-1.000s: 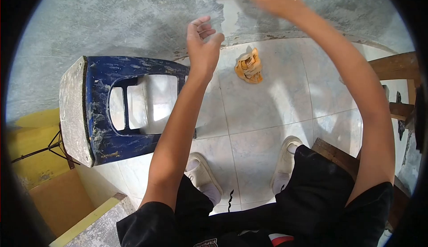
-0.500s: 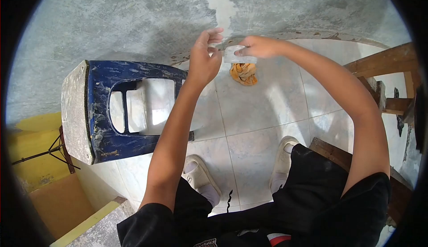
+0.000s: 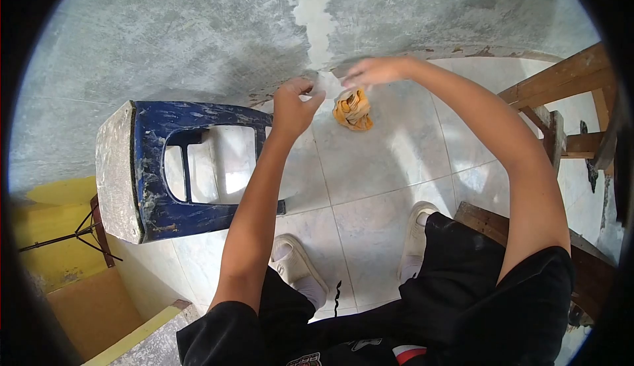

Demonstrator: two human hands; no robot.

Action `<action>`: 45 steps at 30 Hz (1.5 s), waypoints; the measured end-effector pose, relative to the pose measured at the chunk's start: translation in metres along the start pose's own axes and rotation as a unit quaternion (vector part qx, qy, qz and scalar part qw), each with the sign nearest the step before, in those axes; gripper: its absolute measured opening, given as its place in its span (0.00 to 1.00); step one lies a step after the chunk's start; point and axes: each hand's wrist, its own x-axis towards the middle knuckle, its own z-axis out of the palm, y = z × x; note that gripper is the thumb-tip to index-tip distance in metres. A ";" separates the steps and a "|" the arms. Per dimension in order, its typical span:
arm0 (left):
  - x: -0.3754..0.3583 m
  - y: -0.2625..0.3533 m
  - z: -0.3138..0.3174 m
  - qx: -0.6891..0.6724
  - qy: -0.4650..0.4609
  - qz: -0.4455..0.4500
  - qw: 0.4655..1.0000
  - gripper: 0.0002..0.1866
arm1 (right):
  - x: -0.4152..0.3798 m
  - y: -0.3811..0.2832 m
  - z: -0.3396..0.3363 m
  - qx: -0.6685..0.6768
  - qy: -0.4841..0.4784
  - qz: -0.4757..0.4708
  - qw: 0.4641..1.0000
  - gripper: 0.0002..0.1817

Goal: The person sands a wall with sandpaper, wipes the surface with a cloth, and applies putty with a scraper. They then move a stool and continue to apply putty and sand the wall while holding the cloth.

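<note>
My right hand, smeared by motion, is low in front of the grey wall with its fingers closed at the edge of a pale flat piece. What the piece is made of I cannot make out. My left hand is just left of the piece, its fingers bent and its thumb apart, with nothing visibly held. Above both hands a whitish strip of filler runs down the wall. A crumpled orange-yellow cloth lies on the floor below my right hand.
A blue plastic stool smeared with white lies on its side at the left, close to the wall. Wooden framing stands at the right. Pale tiles cover the floor around my feet. A thin black stand is at the far left.
My right hand has moved left with the pale piece, bringing it closer to my left hand. My left hand has dropped slightly and its fingers have bent more. The view has shifted a little.
</note>
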 end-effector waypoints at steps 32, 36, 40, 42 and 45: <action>0.080 0.021 0.023 0.486 0.247 0.202 0.814 0.49 | 0.012 0.115 0.026 -0.370 -0.057 0.073 0.925 0.19; 0.076 0.016 0.031 0.381 0.341 0.129 0.850 0.52 | 0.008 0.112 0.027 -0.374 -0.058 0.085 0.922 0.18; 0.067 -0.023 0.039 0.457 0.188 0.172 0.852 0.53 | 0.005 0.122 0.032 -0.379 -0.047 0.039 0.923 0.15; 0.063 -0.032 0.030 0.513 0.192 0.209 0.810 0.54 | 0.005 0.130 0.028 -0.362 -0.037 0.039 0.931 0.14; 0.073 0.002 0.020 0.369 0.312 0.145 0.864 0.50 | 0.009 0.135 0.034 -0.346 -0.017 0.029 0.938 0.11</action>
